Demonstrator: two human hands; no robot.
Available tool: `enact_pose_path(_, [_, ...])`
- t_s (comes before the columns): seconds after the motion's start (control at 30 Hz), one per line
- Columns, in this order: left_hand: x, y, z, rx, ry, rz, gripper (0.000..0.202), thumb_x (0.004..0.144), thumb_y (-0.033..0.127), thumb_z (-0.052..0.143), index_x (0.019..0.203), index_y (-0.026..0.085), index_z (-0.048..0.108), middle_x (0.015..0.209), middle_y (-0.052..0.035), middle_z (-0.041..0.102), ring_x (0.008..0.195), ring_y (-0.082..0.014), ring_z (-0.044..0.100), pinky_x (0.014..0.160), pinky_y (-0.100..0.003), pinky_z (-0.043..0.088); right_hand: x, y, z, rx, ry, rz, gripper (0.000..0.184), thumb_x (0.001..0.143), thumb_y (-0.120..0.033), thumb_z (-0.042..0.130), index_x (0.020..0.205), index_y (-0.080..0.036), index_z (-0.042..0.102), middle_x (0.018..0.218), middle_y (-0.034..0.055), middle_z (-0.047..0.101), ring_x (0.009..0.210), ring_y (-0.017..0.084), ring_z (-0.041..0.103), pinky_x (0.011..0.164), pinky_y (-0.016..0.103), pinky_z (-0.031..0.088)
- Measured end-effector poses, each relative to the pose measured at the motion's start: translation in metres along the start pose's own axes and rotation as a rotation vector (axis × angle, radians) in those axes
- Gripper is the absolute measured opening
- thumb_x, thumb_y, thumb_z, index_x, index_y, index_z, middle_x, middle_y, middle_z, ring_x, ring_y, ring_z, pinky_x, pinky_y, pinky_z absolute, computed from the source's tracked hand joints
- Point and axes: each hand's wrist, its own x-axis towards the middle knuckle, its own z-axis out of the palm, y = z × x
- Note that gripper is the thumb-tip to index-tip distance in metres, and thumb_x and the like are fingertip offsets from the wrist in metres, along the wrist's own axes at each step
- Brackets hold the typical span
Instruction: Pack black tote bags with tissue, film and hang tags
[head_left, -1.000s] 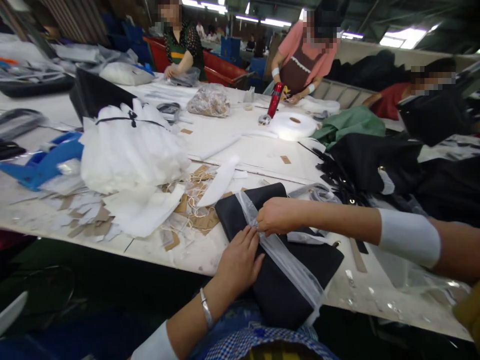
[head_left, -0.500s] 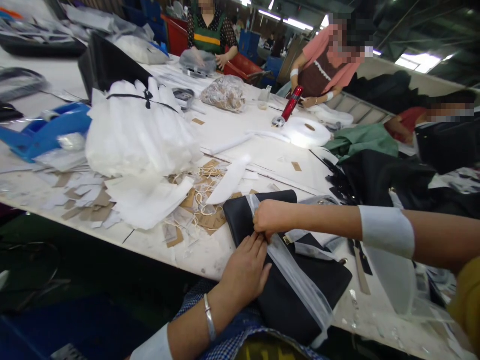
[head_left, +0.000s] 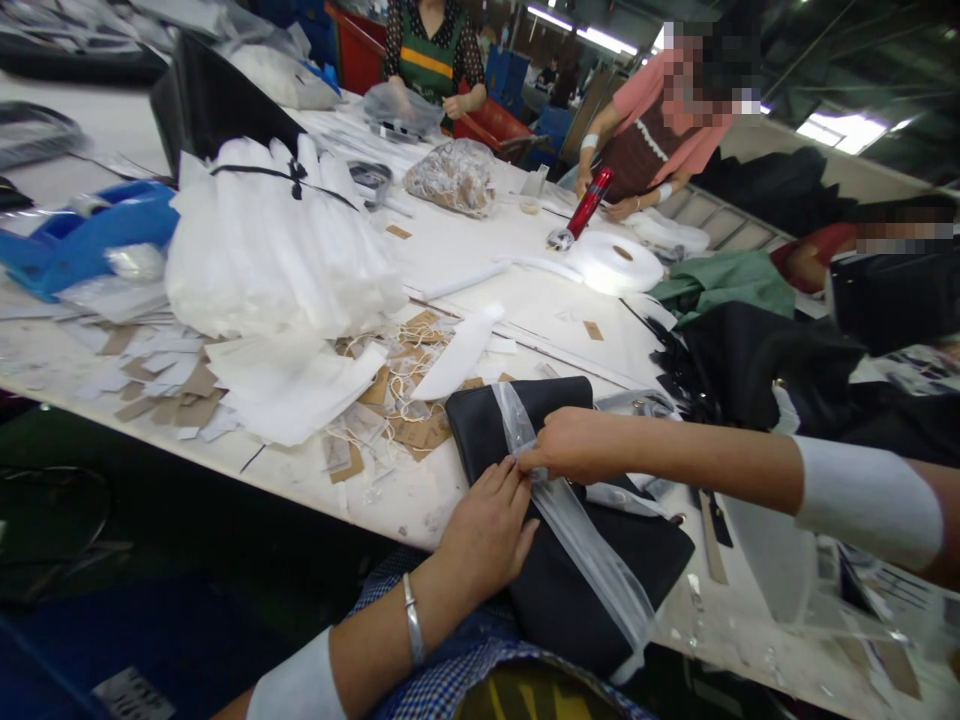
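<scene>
A black leather-like bag (head_left: 551, 600) lies at a slant over the table's front edge and against my lap. A translucent, film-like strip (head_left: 589, 560) crosses it from the far edge to the near one. My left hand (head_left: 487, 525) rests flat on the bag, fingers stretched out and tips at the strip. Meeting those tips from the right, my right hand (head_left: 570, 443) has its fingers closed on the strip near the bag's middle; its exact grip is partly hidden. A wrapped strap (head_left: 626, 498) lies across the bag's right part.
White foam sheets tied in a bundle (head_left: 277, 250) stand left, behind scattered tags (head_left: 420, 432) with strings. A red tape dispenser (head_left: 589, 210) and a white roll (head_left: 619, 262) are farther back. Black material (head_left: 772, 350) fills the right. Co-workers stand across the table.
My right hand has shifted slightly right and opened up from a tighter fist, uncovering more of the strip at the bag's far part. My left hand stays on the bag.
</scene>
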Motion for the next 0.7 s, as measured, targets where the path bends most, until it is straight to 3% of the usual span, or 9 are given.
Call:
enact_pose_path(0.23, [0.001, 0.002, -0.003, -0.015, 0.009, -0.016, 0.055, 0.092, 0.035, 0.05, 0.14, 0.01, 0.043, 0.141, -0.014, 0.051, 0.132, -0.0297, 0.044, 0.116, -0.042, 0.033, 0.025, 0.006, 0.004, -0.137, 0.035, -0.182, 0.014, 0.088, -0.014, 0.057, 0.101, -0.017, 0.06, 0.07, 0.0041, 0.069, 0.063, 0.02, 0.062, 0.065, 0.033, 0.035])
enact_pose_path(0.37, [0.0, 0.002, -0.002, -0.012, 0.017, -0.016, 0.054, 0.091, 0.035, 0.05, 0.138, 0.009, 0.045, 0.139, -0.0147, 0.052, 0.13, -0.0302, 0.046, 0.116, -0.043, 0.033, 0.027, 0.003, 0.0, -0.187, 0.05, -0.236, 0.013, 0.089, -0.012, 0.054, 0.099, -0.015, 0.061, 0.068, 0.0032, 0.069, 0.06, 0.018, 0.061, 0.08, 0.036, 0.038])
enact_pose_path(0.5, [0.001, 0.002, -0.002, -0.001, 0.012, -0.015, 0.055, 0.091, 0.035, 0.051, 0.139, 0.009, 0.044, 0.138, -0.0158, 0.053, 0.129, -0.0302, 0.046, 0.115, -0.043, 0.034, 0.028, 0.002, -0.003, -0.238, 0.076, -0.242, 0.012, 0.092, -0.013, 0.052, 0.092, -0.016, 0.063, 0.066, 0.0015, 0.069, 0.057, 0.016, 0.059, 0.102, 0.04, 0.029])
enact_pose_path(0.7, [0.001, 0.002, -0.002, 0.004, 0.011, -0.018, 0.055, 0.091, 0.036, 0.051, 0.139, 0.009, 0.044, 0.138, -0.0152, 0.054, 0.13, -0.0302, 0.045, 0.115, -0.042, 0.033, 0.031, 0.004, -0.001, -0.266, 0.111, -0.269, 0.012, 0.091, -0.015, 0.054, 0.086, -0.019, 0.065, 0.061, -0.0018, 0.067, 0.054, 0.015, 0.057, 0.111, 0.042, 0.02])
